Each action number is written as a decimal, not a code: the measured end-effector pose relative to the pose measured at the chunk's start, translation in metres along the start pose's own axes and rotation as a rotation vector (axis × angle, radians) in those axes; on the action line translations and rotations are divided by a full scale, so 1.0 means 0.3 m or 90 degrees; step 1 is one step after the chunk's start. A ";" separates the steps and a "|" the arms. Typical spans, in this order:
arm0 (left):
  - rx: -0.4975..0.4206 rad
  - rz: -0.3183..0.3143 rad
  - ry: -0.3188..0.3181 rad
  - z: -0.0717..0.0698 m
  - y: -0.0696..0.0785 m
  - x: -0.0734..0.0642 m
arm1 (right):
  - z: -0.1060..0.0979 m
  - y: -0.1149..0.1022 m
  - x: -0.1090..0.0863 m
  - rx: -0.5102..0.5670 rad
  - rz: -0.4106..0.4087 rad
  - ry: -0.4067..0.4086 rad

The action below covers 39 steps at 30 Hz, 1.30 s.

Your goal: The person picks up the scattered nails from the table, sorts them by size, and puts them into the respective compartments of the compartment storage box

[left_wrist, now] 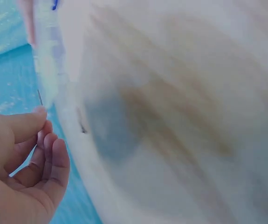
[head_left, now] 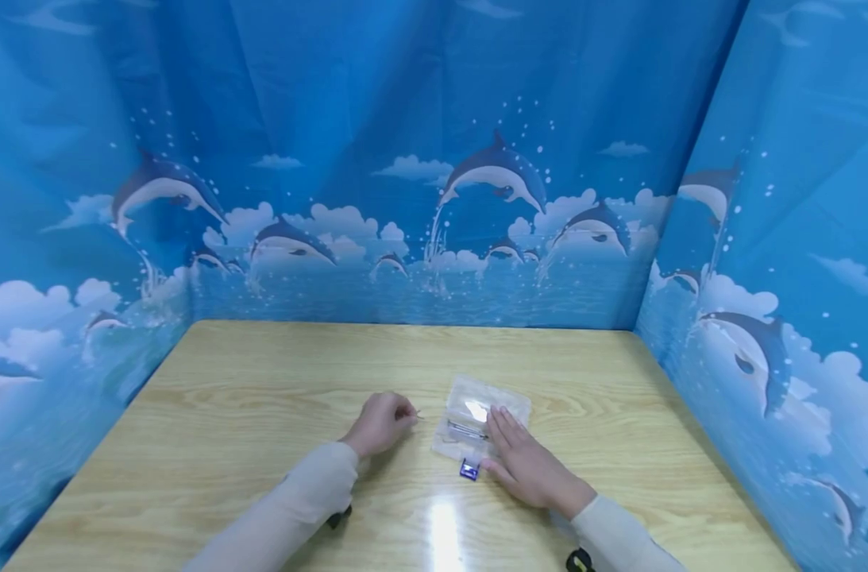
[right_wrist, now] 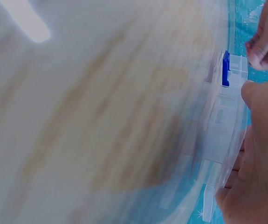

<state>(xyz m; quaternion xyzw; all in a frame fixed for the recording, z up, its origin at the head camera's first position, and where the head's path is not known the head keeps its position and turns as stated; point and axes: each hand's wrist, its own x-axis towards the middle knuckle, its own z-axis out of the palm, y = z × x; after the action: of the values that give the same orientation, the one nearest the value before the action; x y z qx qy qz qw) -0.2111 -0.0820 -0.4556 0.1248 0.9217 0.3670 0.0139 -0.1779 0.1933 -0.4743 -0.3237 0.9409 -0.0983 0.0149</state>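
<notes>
My left hand (head_left: 380, 423) pinches a thin, needle-like piece (left_wrist: 39, 97) between thumb and fingertip, just left of a clear plastic box. The clear box (head_left: 465, 389) has compartments and lies on the table, with slim metal pieces (head_left: 467, 430) in it. My right hand (head_left: 530, 467) rests on the box's right side with its fingers straight. Its thumb (right_wrist: 249, 93) lies along the near side, close to a small blue piece (head_left: 469, 469). In the right wrist view this blue piece stands at the box's edge, and the left fingers show beyond it.
The light wood-grain table (head_left: 276, 373) extends around the box. A blue curtain (head_left: 376, 103) with dolphins closes off the back and sides. Dark bands (head_left: 338, 518) show at both wrists. A bright light reflection falls on the table's near part.
</notes>
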 end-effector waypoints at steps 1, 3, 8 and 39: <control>-0.001 0.002 -0.006 0.001 0.012 0.006 | 0.001 0.001 0.001 0.000 0.002 -0.003; -0.005 0.007 -0.017 0.004 0.038 0.013 | 0.001 0.002 0.002 0.001 0.004 -0.006; -0.010 0.043 -0.033 0.031 0.080 0.023 | 0.001 0.004 0.001 0.004 0.003 -0.005; -0.032 0.076 -0.046 0.112 0.078 0.014 | 0.001 0.002 0.004 0.004 0.010 -0.006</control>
<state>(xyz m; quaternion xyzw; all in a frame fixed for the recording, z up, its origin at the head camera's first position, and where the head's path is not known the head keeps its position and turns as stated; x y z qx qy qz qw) -0.2060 -0.0419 -0.4640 0.1922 0.9022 0.3851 0.0282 -0.1793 0.1930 -0.4745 -0.3168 0.9430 -0.1000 0.0211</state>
